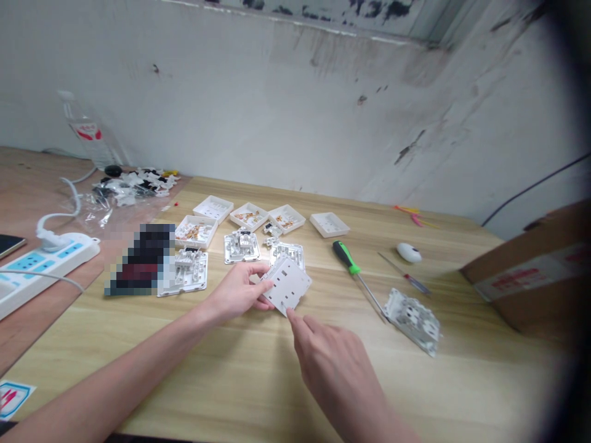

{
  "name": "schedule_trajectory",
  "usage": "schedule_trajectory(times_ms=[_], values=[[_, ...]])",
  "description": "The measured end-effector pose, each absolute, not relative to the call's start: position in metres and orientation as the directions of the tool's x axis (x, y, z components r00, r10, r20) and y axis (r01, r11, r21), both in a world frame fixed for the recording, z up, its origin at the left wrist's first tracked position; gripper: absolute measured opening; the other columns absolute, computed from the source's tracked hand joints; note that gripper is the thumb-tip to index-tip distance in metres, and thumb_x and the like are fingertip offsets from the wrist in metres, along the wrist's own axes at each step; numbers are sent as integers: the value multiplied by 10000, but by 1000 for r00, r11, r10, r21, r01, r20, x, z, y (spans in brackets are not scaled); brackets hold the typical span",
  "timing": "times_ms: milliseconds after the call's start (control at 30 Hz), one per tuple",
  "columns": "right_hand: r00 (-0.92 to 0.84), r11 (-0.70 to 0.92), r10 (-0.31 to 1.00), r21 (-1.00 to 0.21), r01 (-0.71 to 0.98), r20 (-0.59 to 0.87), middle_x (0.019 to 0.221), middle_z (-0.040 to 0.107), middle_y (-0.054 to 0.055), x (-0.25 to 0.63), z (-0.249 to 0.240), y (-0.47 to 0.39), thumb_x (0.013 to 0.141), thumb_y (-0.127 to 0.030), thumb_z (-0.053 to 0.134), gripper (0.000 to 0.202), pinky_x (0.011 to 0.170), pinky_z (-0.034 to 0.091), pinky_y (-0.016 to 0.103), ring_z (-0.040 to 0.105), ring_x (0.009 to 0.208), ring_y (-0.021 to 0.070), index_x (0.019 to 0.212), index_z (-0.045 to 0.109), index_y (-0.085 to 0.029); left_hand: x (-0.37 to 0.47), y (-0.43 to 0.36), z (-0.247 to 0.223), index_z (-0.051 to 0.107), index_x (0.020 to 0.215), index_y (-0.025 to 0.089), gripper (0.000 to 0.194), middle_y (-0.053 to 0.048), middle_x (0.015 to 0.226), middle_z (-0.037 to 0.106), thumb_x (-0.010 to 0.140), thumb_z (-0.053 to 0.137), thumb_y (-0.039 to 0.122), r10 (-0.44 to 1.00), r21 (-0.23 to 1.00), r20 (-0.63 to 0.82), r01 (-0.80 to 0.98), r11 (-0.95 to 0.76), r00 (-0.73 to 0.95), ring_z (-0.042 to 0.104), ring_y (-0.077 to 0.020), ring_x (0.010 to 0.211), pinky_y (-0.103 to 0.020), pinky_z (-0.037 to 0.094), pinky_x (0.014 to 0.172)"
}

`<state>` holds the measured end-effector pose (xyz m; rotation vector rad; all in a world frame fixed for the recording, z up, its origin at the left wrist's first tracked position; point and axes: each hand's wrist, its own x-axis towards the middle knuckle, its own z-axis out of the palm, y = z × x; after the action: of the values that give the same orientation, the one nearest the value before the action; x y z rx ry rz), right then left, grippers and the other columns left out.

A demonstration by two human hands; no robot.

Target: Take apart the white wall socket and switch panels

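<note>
A white square plate with small slots (289, 284) is held tilted above the wooden table by my left hand (244, 286), thumb on its face and fingers beneath. My right hand (327, 354) is closed, its fingertips at the plate's lower edge; whatever small thing they may pinch is too small to name. Just behind the plate lies a white socket part (295, 251), partly covered by it. Two more such parts, one in the middle (242, 246) and one at the left (191, 274), carry white and black pieces.
White trays (286, 218) line the back, some with brass pieces. Green screwdriver (346, 257), thin screwdriver (409, 278), white oval object (409, 252) and grey-white assembly (413, 320) lie right, near a cardboard box (535, 271). A power strip (50, 267) and bottle (90, 135) stand left.
</note>
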<state>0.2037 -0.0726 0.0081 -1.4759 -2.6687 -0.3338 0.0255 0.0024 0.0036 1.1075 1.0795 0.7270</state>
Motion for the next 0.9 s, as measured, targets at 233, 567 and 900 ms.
schedule_trajectory(times_ms=[233, 567, 900], values=[[-480, 500, 866, -200, 843, 141, 762, 723, 60, 218, 12, -59, 898, -122, 422, 332, 539, 390, 244, 670, 639, 152, 1114, 667, -178, 22, 5, 0, 628, 1165, 104, 316, -117, 863, 735, 866, 623, 205, 892, 959, -277, 48, 279, 358, 714, -131, 650, -162, 579, 571], [-391, 379, 916, -522, 764, 93, 869, 745, 64, 229, 25, -48, 873, -184, 532, 276, 634, 491, 265, 681, 747, 181, 1085, 707, -215, 20, 7, -4, 629, 1178, 112, 365, -149, 983, 723, 846, 652, 262, 890, 969, -243, 55, 241, 385, 719, -143, 682, -180, 586, 589], [-334, 131, 938, -802, 582, -89, 1071, 712, 83, 242, 27, -42, 905, -334, 494, 301, 356, 411, 205, 538, 399, 78, 1064, 718, -213, 20, 7, -5, 616, 1193, 104, 350, -129, 901, 730, 867, 619, 230, 886, 967, -253, 66, 247, 388, 714, -133, 673, -176, 583, 592]])
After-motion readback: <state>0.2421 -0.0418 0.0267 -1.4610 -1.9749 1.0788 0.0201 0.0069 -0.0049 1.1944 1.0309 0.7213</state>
